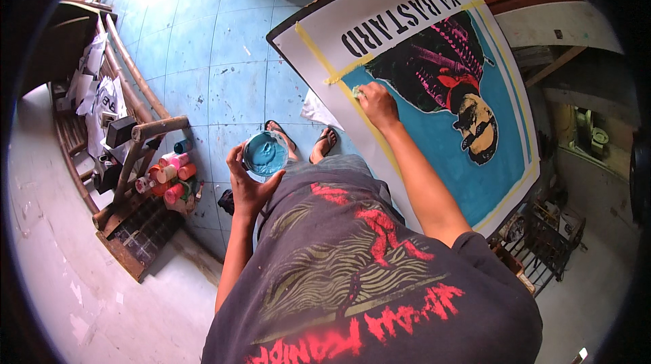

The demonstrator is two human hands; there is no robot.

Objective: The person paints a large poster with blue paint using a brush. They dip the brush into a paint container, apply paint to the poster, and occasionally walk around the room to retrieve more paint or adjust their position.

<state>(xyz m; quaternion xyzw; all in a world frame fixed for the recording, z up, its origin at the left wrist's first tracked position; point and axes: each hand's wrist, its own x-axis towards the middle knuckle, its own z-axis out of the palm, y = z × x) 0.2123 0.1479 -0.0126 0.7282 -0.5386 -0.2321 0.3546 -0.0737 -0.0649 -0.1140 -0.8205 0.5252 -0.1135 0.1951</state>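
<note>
My left hand [249,186] is wrapped round a clear round tub of blue paint [265,152], holding it upright in front of my waist. My right hand [380,105] pinches a small pale wad, perhaps a sponge [359,92], and presses it to the poster [313,69] near the corner of its blue background. Yellow masking tape [313,46] borders that blue area on the white sheet. Within the blue is a painted figure [475,127] with a dark cap, a red neckerchief and a black-and-pink jacket. Black block lettering [400,24] runs across the white band above it.
At left stands a bamboo bench [159,128] with papers and dark boxes, and several pink and orange bottles [178,169] cluster beside it. A white cloth [319,110] lies on the blue tiled floor [234,86] by my sandalled feet. A dark metal rack [546,245] stands at lower right.
</note>
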